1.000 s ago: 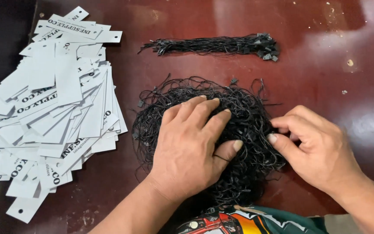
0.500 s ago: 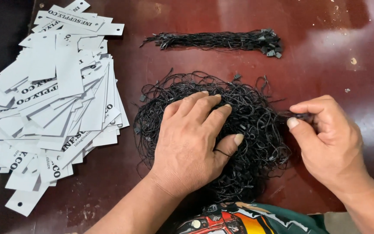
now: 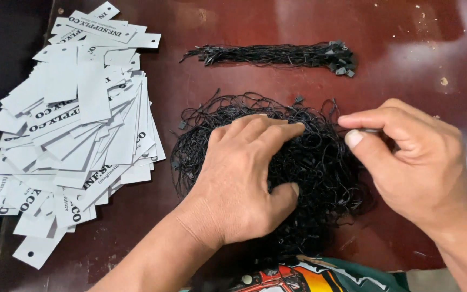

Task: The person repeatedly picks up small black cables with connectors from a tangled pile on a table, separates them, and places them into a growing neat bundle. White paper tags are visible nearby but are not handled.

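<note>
A tangled heap of black strings (image 3: 304, 157) is seen lying near the middle of a dark red counter (image 3: 233, 21), and it is covered in part by the left hand (image 3: 244, 184), which is laid palm down on its left half. The fingers (image 3: 268, 130) of that hand are held close together and stretched flat over the strands, while the thumb (image 3: 282, 197) is pressed into the heap at the near side, so that the tangle is held down rather than gripped. At the right edge of the heap the right hand (image 3: 412, 162) is placed, with its thumb and forefinger pinched together on a single thin black string (image 3: 367, 130); the other fingers are curled in behind. Whether more than one strand is caught in the pinch cannot be told. Farther away on the counter, well apart from the heap, a straightened bundle of black strings (image 3: 268, 54) is laid crosswise, with small black fasteners (image 3: 341, 62) gathered at its right end. To the left of the heap, near but not touching it, a loose pile of white card tags (image 3: 77, 135) is spread out, each with dark print and a small punched hole, and many overlapping one another. At the near edge of the view, between the two forearms, a patch of printed clothing (image 3: 298, 278) in green, orange and red is shown.
</note>
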